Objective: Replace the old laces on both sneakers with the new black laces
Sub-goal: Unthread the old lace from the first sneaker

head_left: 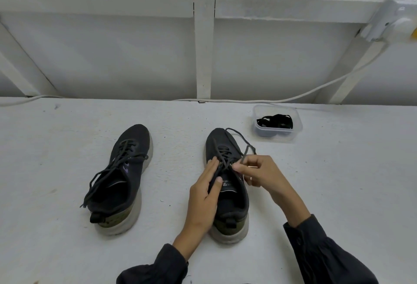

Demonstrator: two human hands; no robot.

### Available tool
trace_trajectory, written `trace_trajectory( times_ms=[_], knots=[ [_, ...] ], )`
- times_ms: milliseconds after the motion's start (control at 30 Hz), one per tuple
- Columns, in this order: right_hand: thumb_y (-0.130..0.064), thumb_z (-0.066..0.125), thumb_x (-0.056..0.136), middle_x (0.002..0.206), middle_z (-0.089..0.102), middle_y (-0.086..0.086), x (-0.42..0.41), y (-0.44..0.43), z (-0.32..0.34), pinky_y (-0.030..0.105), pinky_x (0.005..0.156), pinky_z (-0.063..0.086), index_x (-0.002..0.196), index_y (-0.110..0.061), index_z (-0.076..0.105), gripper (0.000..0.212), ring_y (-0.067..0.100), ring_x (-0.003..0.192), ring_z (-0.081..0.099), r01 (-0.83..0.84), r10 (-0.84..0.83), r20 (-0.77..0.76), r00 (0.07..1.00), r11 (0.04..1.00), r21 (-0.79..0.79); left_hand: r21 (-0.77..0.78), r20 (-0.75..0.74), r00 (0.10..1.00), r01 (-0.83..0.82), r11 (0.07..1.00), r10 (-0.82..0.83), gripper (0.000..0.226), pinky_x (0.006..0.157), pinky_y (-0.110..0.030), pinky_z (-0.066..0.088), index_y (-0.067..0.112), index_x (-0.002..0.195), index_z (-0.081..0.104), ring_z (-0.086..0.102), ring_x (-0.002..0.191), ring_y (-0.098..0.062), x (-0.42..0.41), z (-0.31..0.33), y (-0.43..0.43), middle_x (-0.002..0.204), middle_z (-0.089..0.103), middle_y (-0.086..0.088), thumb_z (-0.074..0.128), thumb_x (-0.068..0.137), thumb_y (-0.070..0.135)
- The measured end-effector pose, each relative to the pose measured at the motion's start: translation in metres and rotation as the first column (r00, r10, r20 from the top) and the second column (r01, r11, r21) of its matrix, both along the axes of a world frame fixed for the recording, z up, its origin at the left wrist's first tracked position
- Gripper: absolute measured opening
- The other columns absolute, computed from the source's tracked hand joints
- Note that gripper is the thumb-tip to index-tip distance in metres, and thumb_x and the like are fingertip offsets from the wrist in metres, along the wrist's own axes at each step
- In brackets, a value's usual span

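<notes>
A person sits over a white work surface (pixel 338 170) with two dark sneakers standing on it, toes pointing away. The sneaker being worked on (pixel 230 207) stands at the centre, heel nearest the viewer.

The left hand (pixel 204 195) rests on this sneaker's left side. Its fingers are straight and lie flat along the lacing, and the thumb presses on the tongue. The right hand (pixel 261 175) is at the sneaker's right side, fingers curled, with fingertip and thumb pinching the old lace (pixel 239 135) close to the upper eyelets. A loose loop of that lace trails out past the toe and back to the hand. Which eyelet the pinched strand leaves is hard to make out.

The second sneaker (pixel 121 177) stands to the left of the central one, well apart, still laced, its lace ends hanging loose down its left side.

Beyond the central sneaker's toe and to its right stands a clear plastic tub (pixel 291 135) holding the bundled new black laces (pixel 275 121).

Both arms wear dark sleeves.
</notes>
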State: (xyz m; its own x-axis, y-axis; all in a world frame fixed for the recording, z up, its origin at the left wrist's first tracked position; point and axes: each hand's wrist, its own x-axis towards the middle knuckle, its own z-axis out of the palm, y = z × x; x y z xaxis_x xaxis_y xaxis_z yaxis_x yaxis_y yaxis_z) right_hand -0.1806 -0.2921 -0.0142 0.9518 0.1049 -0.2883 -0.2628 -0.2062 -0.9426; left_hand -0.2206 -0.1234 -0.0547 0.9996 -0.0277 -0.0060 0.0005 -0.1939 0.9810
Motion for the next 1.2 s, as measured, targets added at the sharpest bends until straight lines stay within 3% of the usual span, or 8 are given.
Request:
trace_trajectory(
  times_ms=[200,333,433,567,700,933,1100,1200],
  knots=[
    [-0.024,0.064,0.094,0.067,0.056,-0.002,0.018,-0.013,0.002,0.017,0.044,0.030,0.085,-0.001,0.060,0.025,0.010,0.047,0.045,0.441,-0.461,0.100,0.882,0.881,0.171,-0.022,-0.003,1.000,0.001,1.000,-0.001,0.046,0.114,-0.018,0.030,0.028,0.140,0.044,0.038,0.135,0.008,0.001,0.000,0.000,0.146,0.046,0.016,0.052,0.099,0.010],
    [-0.039,0.068,0.087,0.068,0.060,0.002,0.010,-0.007,0.000,0.020,0.046,0.031,0.085,-0.002,0.066,0.037,0.011,0.049,0.048,0.150,-0.151,0.021,0.988,0.988,0.027,-0.002,0.004,1.000,-0.005,1.000,0.005,0.045,0.115,-0.019,0.030,0.024,0.142,0.044,0.037,0.136,0.007,0.000,-0.001,-0.001,0.147,0.045,0.014,0.052,0.100,0.011],
    [-0.024,0.073,0.086,0.058,0.057,0.001,0.000,0.002,-0.007,0.020,0.047,0.033,0.081,0.002,0.066,0.028,0.012,0.050,0.048,-0.002,0.002,0.016,1.000,1.000,-0.002,0.012,0.010,1.000,-0.004,1.000,0.004,0.045,0.115,-0.020,0.030,0.024,0.143,0.043,0.036,0.136,0.006,0.001,0.000,-0.002,0.148,0.044,0.014,0.051,0.100,0.011],
    [-0.016,0.066,0.092,0.066,0.062,-0.001,0.005,0.000,-0.009,0.020,0.044,0.034,0.079,0.003,0.058,0.024,0.014,0.049,0.052,0.204,-0.213,0.084,0.973,0.974,0.102,0.008,0.003,1.000,0.000,1.000,0.000,0.045,0.116,-0.023,0.029,0.022,0.144,0.044,0.035,0.138,0.005,0.000,0.001,-0.001,0.148,0.044,0.014,0.051,0.100,0.012],
    [-0.027,0.055,0.100,0.070,0.056,0.000,0.015,-0.022,-0.002,0.019,0.042,0.033,0.083,-0.010,0.054,0.024,0.011,0.047,0.049,0.531,-0.559,0.085,0.825,0.818,0.221,-0.013,-0.003,1.000,0.002,1.000,-0.002,0.044,0.116,-0.019,0.027,0.026,0.142,0.044,0.034,0.137,0.008,-0.001,0.001,-0.001,0.148,0.043,0.016,0.050,0.100,0.011],
    [-0.044,0.058,0.094,0.066,0.061,0.005,-0.008,-0.021,-0.011,0.024,0.045,0.034,0.067,-0.007,0.058,0.046,0.014,0.043,0.048,0.502,-0.501,-0.036,0.865,0.862,0.073,-0.015,0.003,1.000,-0.003,1.000,0.003,0.044,0.116,-0.021,0.028,0.025,0.141,0.046,0.034,0.138,0.007,0.000,-0.002,-0.001,0.145,0.044,0.020,0.052,0.100,0.012],
    [-0.043,0.061,0.090,0.090,0.075,-0.003,-0.035,0.015,-0.014,0.028,0.073,0.054,0.087,-0.016,0.076,0.031,0.011,0.084,0.068,0.360,-0.360,-0.014,0.933,0.931,0.062,-0.089,-0.027,1.000,-0.012,0.996,0.010,0.038,0.109,-0.016,0.037,0.029,0.129,0.060,0.045,0.129,0.007,0.003,0.006,0.004,0.136,0.055,0.021,0.058,0.091,0.036],
    [-0.039,0.064,0.089,0.110,0.069,-0.011,-0.043,0.033,-0.016,0.014,0.086,0.048,0.103,-0.026,0.073,0.021,-0.004,0.103,0.061,0.355,-0.363,0.078,0.928,0.929,0.100,-0.129,-0.013,0.999,-0.043,0.991,0.042,0.029,0.099,-0.016,0.045,0.022,0.113,0.073,0.058,0.117,0.003,0.011,0.007,0.013,0.122,0.067,0.015,0.055,0.093,0.034]
  ],
)
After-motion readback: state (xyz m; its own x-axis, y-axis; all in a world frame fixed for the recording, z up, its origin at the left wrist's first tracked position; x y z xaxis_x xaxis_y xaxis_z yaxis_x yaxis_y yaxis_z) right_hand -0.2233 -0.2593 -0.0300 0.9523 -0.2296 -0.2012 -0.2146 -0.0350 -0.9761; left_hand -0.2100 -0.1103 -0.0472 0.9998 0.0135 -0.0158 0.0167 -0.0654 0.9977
